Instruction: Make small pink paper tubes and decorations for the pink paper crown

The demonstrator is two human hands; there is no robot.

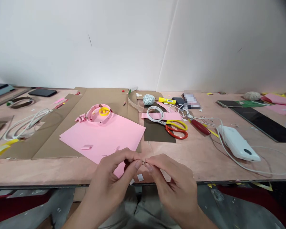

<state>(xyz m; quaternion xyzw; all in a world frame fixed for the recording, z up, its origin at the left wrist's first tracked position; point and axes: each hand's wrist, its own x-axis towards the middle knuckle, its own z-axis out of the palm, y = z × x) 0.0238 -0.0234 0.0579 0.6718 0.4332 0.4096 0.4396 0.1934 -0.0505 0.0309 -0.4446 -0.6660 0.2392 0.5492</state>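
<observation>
Near the table's front edge, my left hand [116,175] and my right hand [173,178] meet, each closed in a pinch of thumb and forefinger. Between the fingertips shows a short, bent piece of thin dark wire [143,162]; most of it is hidden by the fingers. A thin dark strand pokes out left of my left hand, over the pink paper sheet [102,133]. On that sheet lie a small rolled pink piece [86,147] and, at its far edge, a pink paper ring [88,116] with a yellow tape roll [104,111] inside.
Brown cardboard [69,127] lies under the pink sheet. Scissors with red and yellow handles [176,128], a clear tape roll [154,114], a glue stick [167,100], red-handled pliers [200,126] and a speckled stone [148,100] sit beyond my right hand. A white power bank [238,143] trails a cable.
</observation>
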